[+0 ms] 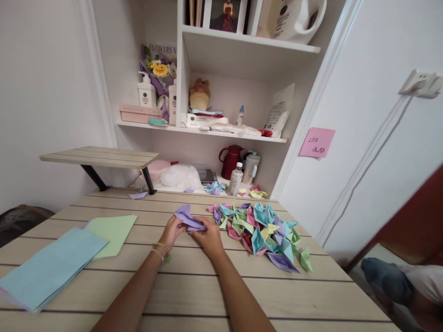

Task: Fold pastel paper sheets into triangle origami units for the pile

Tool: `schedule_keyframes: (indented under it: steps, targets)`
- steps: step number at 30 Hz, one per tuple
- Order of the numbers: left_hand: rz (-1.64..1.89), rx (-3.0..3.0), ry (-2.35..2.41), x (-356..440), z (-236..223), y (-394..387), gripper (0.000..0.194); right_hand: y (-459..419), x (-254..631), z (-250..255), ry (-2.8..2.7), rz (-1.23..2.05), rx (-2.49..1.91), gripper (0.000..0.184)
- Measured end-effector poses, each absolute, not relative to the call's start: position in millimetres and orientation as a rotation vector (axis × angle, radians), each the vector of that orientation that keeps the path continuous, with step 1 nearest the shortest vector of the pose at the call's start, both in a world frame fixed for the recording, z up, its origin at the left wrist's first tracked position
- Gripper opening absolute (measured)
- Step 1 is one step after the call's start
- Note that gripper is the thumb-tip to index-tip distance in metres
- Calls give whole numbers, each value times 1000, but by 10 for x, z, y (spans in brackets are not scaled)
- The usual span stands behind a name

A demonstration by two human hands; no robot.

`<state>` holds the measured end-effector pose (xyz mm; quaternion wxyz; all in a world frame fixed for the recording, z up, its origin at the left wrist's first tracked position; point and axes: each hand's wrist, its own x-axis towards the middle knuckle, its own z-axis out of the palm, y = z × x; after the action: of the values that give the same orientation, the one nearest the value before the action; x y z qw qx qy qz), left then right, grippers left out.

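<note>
A piece of folded purple paper (188, 217) is held between both hands above the middle of the table. My left hand (171, 231) pinches its left side, with fingers closed on the edge. On its right end my right hand (209, 236) is closed, thumb below and fingers behind. Just right of my right hand lies a heap of folded paper boats (258, 228) in blue, green, pink, yellow and purple. To the left rest a stack of blue paper sheets (51, 269) and some green paper (112, 234) partly under it.
A small raised shelf (100, 157) stands at the table's back left. Behind the table are a clear bottle (236, 180), a dark red jug (231, 161) and a tumbler (251, 168). A person's knee (386, 280) shows at the lower right.
</note>
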<state>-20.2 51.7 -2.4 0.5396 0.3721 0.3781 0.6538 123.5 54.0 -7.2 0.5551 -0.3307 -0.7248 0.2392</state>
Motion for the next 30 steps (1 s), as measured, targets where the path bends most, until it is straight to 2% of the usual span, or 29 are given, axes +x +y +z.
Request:
schedule_keyframes:
  steps: [5, 11, 17, 21, 23, 26, 30]
  targets:
    - [1540, 880, 1077, -195, -64, 533, 26, 511, 1226, -66, -1771, 584, -735, 45]
    - [1559, 1189, 1090, -221, -49, 559, 30, 495, 1206, -70, -1689, 638, -825, 34]
    - [1509, 1395, 1041, -206, -16, 513, 28, 514, 1217, -78, -1633, 623, -876, 46]
    - [1496, 1375, 1049, -196, -23, 507, 24, 557, 1236, -89, -1546, 757, -855, 35]
    - [1453, 1294, 1037, -198, -20, 508, 29, 593, 1249, -109, -1458, 870, -856, 30]
    - [1400, 1170, 998, -207, -9, 506, 39, 647, 1273, -147, -1311, 962, -844, 29]
    - [1375, 1118, 989, -219, 6, 495, 38, 680, 1299, -170, -1177, 1054, -794, 27]
